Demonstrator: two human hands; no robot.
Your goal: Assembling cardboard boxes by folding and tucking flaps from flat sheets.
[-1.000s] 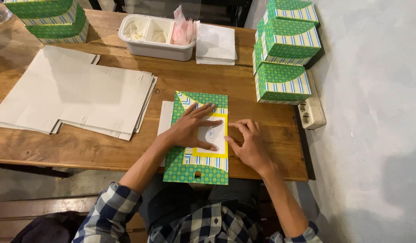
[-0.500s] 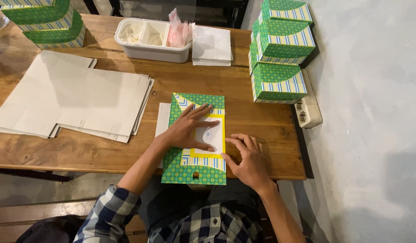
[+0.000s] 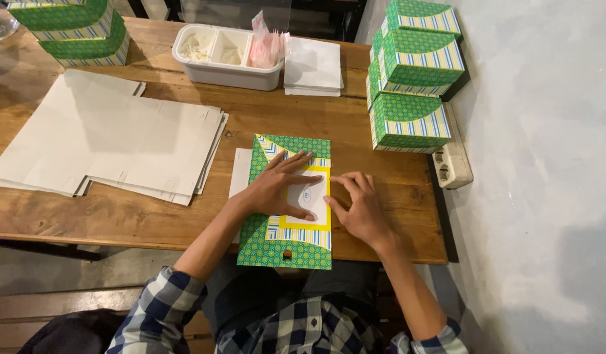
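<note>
A flat, folded green patterned carton (image 3: 286, 242) with a yellow frame and blue-striped bands lies at the near edge of the wooden table (image 3: 381, 164). My left hand (image 3: 277, 187) presses flat on its middle, fingers spread across the white panel (image 3: 309, 196). My right hand (image 3: 359, 210) rests on the carton's right edge, fingers pointing left onto the white panel. Neither hand grips anything. A white sheet (image 3: 239, 174) pokes out from under the carton's left side.
A stack of flat white carton blanks (image 3: 113, 141) lies to the left. Assembled green boxes are stacked at the far right (image 3: 411, 72) and far left (image 3: 74, 26). A white divided tray (image 3: 227, 56) and white napkins (image 3: 313, 65) sit at the back. A power strip (image 3: 450, 164) lies at the right edge.
My right hand has slid from the carton's lower right corner up along its right edge onto the white panel. My left hand stays pressed on the carton.
</note>
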